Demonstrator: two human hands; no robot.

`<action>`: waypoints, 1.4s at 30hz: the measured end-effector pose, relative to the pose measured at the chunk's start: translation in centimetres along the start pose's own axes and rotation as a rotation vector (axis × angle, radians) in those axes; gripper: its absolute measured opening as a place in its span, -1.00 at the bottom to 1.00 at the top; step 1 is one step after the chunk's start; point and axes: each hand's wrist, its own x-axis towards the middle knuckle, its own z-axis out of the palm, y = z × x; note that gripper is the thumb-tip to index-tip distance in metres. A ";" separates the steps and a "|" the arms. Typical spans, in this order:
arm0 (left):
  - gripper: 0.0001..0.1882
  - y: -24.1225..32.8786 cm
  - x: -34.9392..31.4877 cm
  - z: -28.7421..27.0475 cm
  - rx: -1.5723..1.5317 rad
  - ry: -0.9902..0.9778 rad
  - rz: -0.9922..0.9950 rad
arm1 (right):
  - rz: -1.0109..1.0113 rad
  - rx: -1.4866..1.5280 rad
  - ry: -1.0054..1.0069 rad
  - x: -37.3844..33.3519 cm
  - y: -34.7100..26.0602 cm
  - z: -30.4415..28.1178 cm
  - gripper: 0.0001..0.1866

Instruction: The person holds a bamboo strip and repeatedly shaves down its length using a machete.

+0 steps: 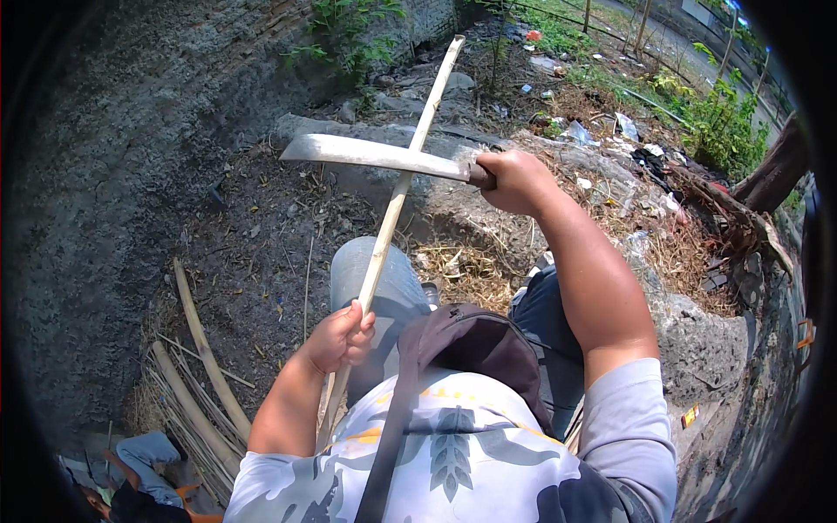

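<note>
Head view: the stick slants up and away from me. My left hand is closed round it toward its lower end; my right hand grips the knife, its blade crossing over the stick. Whether edge meets wood, I cannot tell. Judging by its pale surface, the stick appears largely stripped; what trimming remains cannot be determined. Poles lie at left. Orange lettering on my shirt is foreshortened and illegible; any print on the packet is too small to read.
</note>
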 end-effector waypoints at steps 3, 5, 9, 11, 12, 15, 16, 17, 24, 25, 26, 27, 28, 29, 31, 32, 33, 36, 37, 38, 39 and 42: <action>-0.53 0.5 0.2 1.0 -0.026 -0.035 -0.001 | -0.249 -0.102 -0.087 0.2 -3.2 -0.1 -0.83; -0.53 1.0 -0.2 1.6 -0.020 -0.036 -0.008 | -0.287 -0.147 -0.098 0.5 -3.4 -0.3 -0.84; -0.53 0.1 -2.2 0.9 0.037 -0.029 -0.003 | 0.015 -0.004 0.057 1.1 0.3 -0.5 -0.84; -0.53 -0.8 -3.7 0.7 0.078 0.100 0.001 | 0.293 0.121 0.164 0.9 3.0 -0.4 -0.83; -0.52 -1.1 -4.3 0.8 0.109 0.146 0.004 | 0.403 0.132 0.185 1.0 4.5 -0.5 -0.82; -0.52 -1.8 -5.1 0.6 0.203 0.155 0.017 | 0.554 0.182 0.162 -0.1 6.8 -0.5 -0.80; -0.52 -1.9 -5.1 0.6 0.201 0.157 0.022 | 0.502 0.171 0.158 0.0 6.4 -0.9 -0.80; -0.52 -1.9 -4.9 0.5 0.193 0.189 0.027 | 0.452 0.160 0.154 -0.2 5.9 -1.1 -0.80; -0.52 -1.1 -3.4 1.3 0.102 0.152 0.062 | -0.184 -0.015 0.148 0.2 -1.3 0.2 -0.81; -0.52 -1.0 -3.2 1.2 0.105 0.152 0.064 | -0.302 -0.055 0.121 0.3 -2.1 0.3 -0.79; -0.50 -1.0 -3.1 0.9 0.101 0.136 0.061 | -0.363 -0.113 0.076 0.3 -3.2 0.1 -0.81; -0.48 -1.0 -3.1 0.7 0.096 0.121 0.059 | -0.425 -0.170 0.031 0.5 -4.0 -0.2 -0.82; -0.48 -0.9 -3.3 1.0 0.098 0.120 0.053 | -0.447 -0.191 -0.004 0.5 -4.0 -0.5 -0.81; -0.48 -0.9 -3.7 1.3 0.119 0.129 0.052 | -0.442 -0.189 -0.005 0.7 -3.3 -0.3 -0.81; -0.49 -1.2 -4.3 1.5 0.138 0.138 0.052 | -0.299 -0.066 0.109 0.9 -1.1 0.4 -0.80; -0.48 -1.4 -4.7 1.3 0.124 0.152 0.053 | -0.135 0.012 0.105 0.8 -0.4 0.2 -0.82; -0.48 -1.4 -4.8 1.2 0.110 0.165 0.054 | 0.013 0.099 0.096 0.6 0.6 -0.5 -0.85; -0.51 -1.7 -4.6 1.4 0.113 0.203 0.028 | 0.241 0.257 0.067 0.1 3.1 -0.7 -0.84; -0.51 -1.8 -4.3 1.5 0.111 0.203 0.029 | 0.238 0.217 0.057 -0.1 3.2 -1.1 -0.85; -0.52 -1.9 -4.0 1.5 0.105 0.212 0.032 | 0.236 0.175 0.048 -0.2 3.2 -1.3 -0.85; -0.52 -2.0 -3.7 1.6 0.100 0.221 0.035 | 0.238 0.174 0.047 -0.3 2.9 -1.1 -0.85; -0.54 -1.4 -2.8 2.5 0.193 0.234 0.083 | -0.031 0.005 0.038 -0.3 -0.1 0.1 -0.84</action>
